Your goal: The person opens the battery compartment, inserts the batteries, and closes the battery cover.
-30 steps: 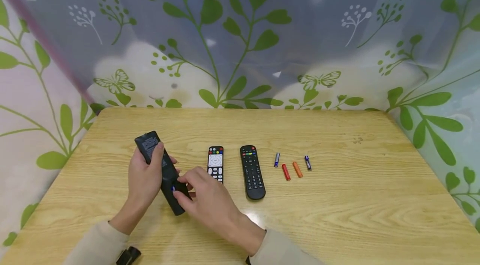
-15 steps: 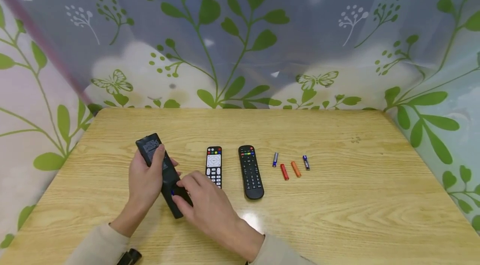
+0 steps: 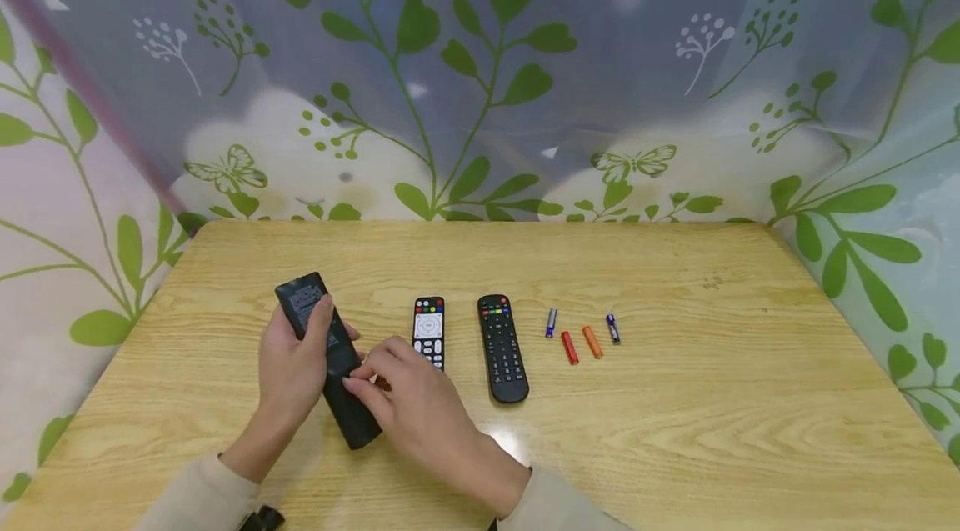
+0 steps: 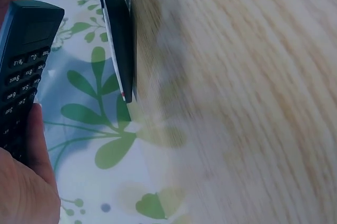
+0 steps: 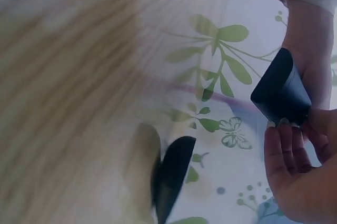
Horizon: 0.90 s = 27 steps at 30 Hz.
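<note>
Toward the left of the tabletop (image 3: pixel 675 398), your left hand (image 3: pixel 288 373) has its grip wrapped round a black remote (image 3: pixel 327 360), thumb laid along its back near the label, so that the back side faces up and the lower end tilts toward you. Your right hand (image 3: pixel 420 406) comes in from the side, its fingertips (image 3: pixel 358 385) pinching at the remote's lower half, where the battery cover would sit; holding the body steady with one hand seems to free the other to work that spot. Just beside your right hand, a white-faced remote (image 3: pixel 429 329) lies flat, buttons up, and a second black remote (image 3: pixel 502 346) lies near it. Further right, four small batteries (image 3: pixel 582 334) lie in a loose row, apart from each other and within easy reach.
</note>
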### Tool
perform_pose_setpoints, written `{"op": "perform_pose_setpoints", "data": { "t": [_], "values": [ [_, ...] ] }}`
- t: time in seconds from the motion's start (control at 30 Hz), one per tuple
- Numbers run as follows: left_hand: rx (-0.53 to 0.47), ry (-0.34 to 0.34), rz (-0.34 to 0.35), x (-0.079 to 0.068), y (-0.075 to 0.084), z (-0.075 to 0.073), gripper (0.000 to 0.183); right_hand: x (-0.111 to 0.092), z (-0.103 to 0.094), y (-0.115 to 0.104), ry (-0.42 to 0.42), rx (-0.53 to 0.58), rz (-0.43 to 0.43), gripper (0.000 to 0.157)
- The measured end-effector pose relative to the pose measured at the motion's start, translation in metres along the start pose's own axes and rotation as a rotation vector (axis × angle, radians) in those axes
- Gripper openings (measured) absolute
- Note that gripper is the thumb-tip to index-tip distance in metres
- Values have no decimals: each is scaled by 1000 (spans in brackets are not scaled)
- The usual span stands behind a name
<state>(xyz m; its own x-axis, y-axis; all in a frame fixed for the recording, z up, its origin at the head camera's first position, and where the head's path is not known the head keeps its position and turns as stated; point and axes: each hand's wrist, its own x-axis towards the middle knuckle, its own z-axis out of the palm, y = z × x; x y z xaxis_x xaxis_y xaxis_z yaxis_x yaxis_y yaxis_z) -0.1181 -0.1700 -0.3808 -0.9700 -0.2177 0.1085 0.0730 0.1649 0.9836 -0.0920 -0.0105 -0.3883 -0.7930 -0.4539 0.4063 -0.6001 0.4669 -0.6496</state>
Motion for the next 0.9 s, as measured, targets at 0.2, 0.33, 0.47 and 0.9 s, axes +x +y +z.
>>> {"op": "perform_pose_setpoints", "data": {
  "t": [0.2, 0.33, 0.47, 0.9],
  "values": [
    [-39, -18, -9, -2, 0, -1, 34, 5, 3, 5, -2, 396, 188, 13],
    [-70, -14, -15, -2, 1, -2, 34, 6, 6, 7, 0, 551, 284, 13],
    [-100, -3, -9, -3, 3, -2, 35, 7, 7, 8, -30, 681, 443, 21],
    [-106, 2, 56, -6, 7, -2, 30, 8, 10, 15, -147, 767, 570, 24]
  ]
}}
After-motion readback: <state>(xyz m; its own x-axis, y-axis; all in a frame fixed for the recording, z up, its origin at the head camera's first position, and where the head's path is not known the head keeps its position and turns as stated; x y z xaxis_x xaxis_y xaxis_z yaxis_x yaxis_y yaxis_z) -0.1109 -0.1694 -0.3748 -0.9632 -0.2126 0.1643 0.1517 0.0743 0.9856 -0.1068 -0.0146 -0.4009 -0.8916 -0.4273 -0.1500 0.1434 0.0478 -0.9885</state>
